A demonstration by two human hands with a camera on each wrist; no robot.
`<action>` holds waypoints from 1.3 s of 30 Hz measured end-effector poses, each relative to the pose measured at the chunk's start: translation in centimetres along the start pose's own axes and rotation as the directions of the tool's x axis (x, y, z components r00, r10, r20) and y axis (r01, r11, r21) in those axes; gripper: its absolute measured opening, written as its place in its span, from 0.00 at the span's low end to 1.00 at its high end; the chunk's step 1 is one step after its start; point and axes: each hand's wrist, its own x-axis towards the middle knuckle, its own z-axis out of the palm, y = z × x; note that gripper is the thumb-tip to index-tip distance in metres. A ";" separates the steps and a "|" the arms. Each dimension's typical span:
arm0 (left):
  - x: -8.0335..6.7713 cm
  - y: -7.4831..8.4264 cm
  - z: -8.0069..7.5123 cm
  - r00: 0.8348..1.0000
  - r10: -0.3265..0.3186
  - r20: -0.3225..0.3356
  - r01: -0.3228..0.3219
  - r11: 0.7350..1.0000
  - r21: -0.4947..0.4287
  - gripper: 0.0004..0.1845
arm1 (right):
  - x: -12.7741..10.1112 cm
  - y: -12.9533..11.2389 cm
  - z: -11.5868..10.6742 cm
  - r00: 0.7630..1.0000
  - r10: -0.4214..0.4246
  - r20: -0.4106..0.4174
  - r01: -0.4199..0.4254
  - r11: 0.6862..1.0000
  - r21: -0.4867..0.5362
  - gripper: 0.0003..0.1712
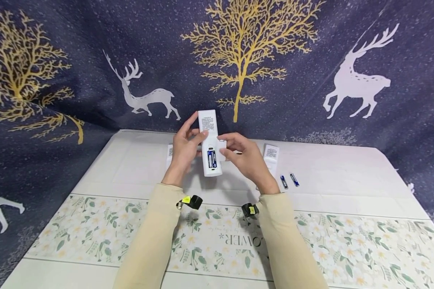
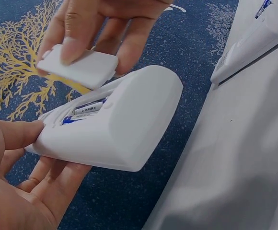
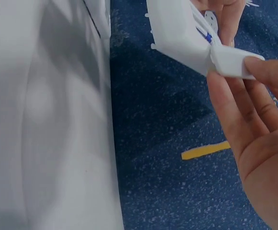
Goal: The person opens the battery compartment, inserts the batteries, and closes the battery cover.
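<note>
White remote (image 1: 210, 144) is held above the counter (image 1: 130, 160), back facing up, gripped by the left hand (image 1: 183, 150). Two batteries (image 1: 211, 159) sit in its open compartment. Right hand (image 1: 247, 158) pinches the battery cover (image 1: 222, 149) beside it.

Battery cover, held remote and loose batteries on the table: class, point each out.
battery cover (image 2: 79, 68), left wrist view, its flat top face
remote (image 1: 210, 141), head view, its back
loose batteries (image 1: 288, 181), head view, between the pair
</note>
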 end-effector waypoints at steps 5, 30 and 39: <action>0.0 -0.1 0.0 1.000 0.001 0.004 -0.001 1.000 -0.003 0.35 | 0.0 -0.4 0.5 0.998 0.001 0.057 -0.001 1.000 -0.006 0.19; -0.2 0.4 -0.3 1.000 0.018 0.001 -0.018 1.000 0.021 0.34 | -0.1 -0.6 1.6 0.994 0.084 0.076 -0.079 0.995 -0.060 0.17; -0.3 0.5 -0.3 1.000 0.012 0.012 -0.012 1.000 -0.001 0.33 | 0.0 -0.5 1.6 0.996 0.063 0.064 -0.054 0.989 -0.135 0.22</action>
